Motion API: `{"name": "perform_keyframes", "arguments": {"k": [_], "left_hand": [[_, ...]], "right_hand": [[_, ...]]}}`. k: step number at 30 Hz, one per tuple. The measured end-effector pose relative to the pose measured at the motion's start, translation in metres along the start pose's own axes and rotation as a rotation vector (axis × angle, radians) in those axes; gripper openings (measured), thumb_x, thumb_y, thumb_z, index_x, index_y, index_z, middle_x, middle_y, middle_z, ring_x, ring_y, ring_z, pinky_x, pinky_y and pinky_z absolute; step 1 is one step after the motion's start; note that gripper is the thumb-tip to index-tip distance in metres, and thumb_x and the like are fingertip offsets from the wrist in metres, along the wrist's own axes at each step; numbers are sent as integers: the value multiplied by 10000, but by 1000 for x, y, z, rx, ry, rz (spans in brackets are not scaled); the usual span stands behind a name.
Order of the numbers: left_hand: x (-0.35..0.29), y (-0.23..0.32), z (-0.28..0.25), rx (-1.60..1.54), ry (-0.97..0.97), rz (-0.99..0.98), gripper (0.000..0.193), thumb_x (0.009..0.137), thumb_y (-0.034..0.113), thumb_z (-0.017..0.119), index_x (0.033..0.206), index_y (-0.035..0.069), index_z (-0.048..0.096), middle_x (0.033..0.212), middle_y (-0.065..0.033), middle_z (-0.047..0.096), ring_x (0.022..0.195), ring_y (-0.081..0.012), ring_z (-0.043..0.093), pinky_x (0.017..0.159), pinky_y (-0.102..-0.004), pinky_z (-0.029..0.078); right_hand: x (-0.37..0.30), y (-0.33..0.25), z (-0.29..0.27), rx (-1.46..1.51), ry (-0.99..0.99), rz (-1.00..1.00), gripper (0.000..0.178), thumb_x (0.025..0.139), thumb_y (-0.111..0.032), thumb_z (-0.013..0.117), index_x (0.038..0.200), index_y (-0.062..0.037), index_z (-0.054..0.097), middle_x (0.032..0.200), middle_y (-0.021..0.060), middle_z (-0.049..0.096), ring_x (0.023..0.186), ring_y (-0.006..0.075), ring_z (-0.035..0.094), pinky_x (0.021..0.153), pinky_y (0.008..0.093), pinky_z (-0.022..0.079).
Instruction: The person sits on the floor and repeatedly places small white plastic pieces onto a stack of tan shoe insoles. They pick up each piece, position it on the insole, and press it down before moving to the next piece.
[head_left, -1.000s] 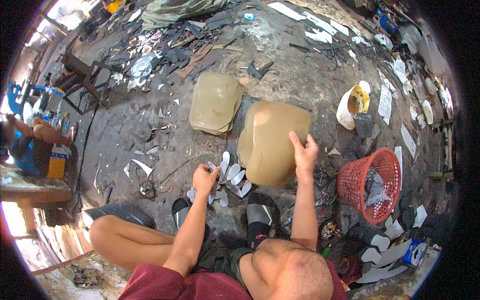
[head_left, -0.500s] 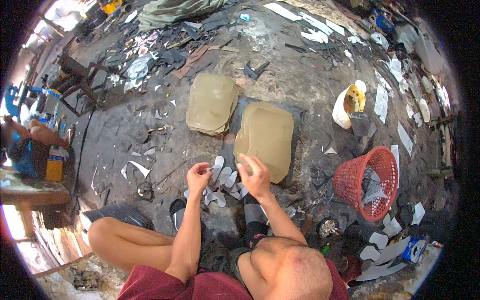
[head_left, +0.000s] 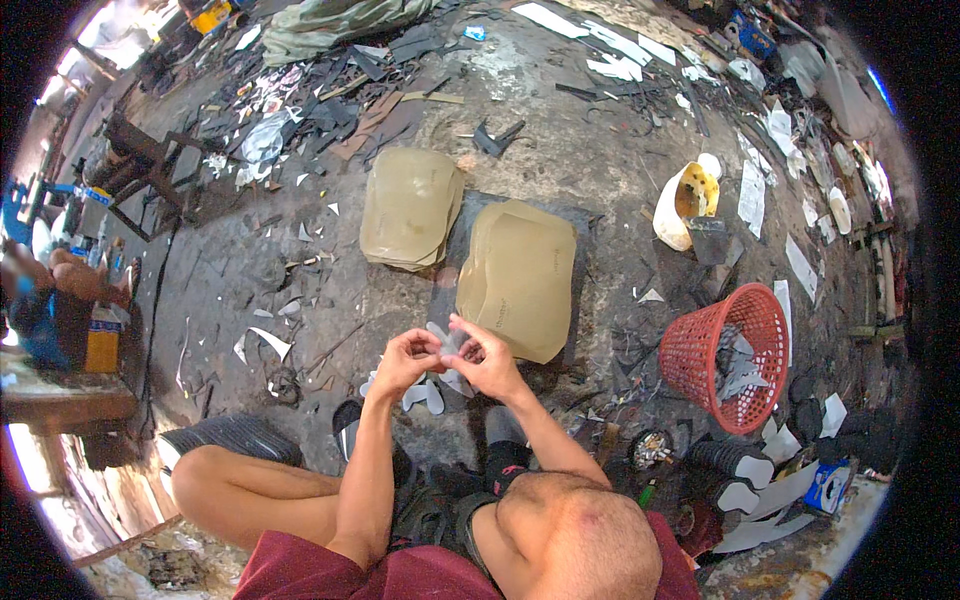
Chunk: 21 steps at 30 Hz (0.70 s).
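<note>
My left hand [head_left: 405, 362] and my right hand [head_left: 487, 364] meet in front of me, the fingertips of both closed in a pinch around a small pale flat piece [head_left: 447, 349]. Fingers cover much of its outline. On the floor below them lie several small white sole-shaped cut-outs [head_left: 424, 397], partly hidden by my hands. Just beyond my right hand is a stack of tan, round-cornered sheets [head_left: 528, 275] on a dark board [head_left: 587, 240]. Another stack of tan sheets [head_left: 410, 207] lies farther off, to its left.
A red plastic basket [head_left: 690, 350] holding pale scraps leans at the right. Behind it is a cut-open yellowish-white container [head_left: 675, 212]. White offcuts [head_left: 268, 343] and dark scraps litter the floor. Left, a person's arm [head_left: 80, 275] shows above a wooden surface [head_left: 65, 403].
Both hands have come together over the cut-outs, the left moving right and the right moving slightly left. Their fingertips now meet at a small pale piece. The view has shifted slightly.
</note>
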<state>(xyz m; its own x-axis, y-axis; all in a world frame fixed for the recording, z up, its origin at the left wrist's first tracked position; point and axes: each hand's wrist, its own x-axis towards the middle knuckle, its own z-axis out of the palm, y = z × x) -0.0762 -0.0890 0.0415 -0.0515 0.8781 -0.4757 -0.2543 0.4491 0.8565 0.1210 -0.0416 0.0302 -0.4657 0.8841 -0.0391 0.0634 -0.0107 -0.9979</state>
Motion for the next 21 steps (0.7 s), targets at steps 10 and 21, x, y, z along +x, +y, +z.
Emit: {"name": "perform_keyframes", "arguments": {"k": [10,21], "left_hand": [[13,-16,-29,-353,353,56,132,885,-43,697,969,32,628,829,-76,698,664,-157,665,670,-310,599],[30,13,15,-224,381,132,272,883,-25,710,1153,-49,689,1015,-128,729,884,-233,741,766,-330,629]], "right_hand": [[-24,-1,14,-386,76,13,306,870,-111,683,1172,-127,728,1080,153,742,926,349,705,847,430,571],[-26,-25,-41,-1193,223,-412,384,849,-200,728,1229,-149,715,1307,68,682,1018,279,720,902,426,565]]}}
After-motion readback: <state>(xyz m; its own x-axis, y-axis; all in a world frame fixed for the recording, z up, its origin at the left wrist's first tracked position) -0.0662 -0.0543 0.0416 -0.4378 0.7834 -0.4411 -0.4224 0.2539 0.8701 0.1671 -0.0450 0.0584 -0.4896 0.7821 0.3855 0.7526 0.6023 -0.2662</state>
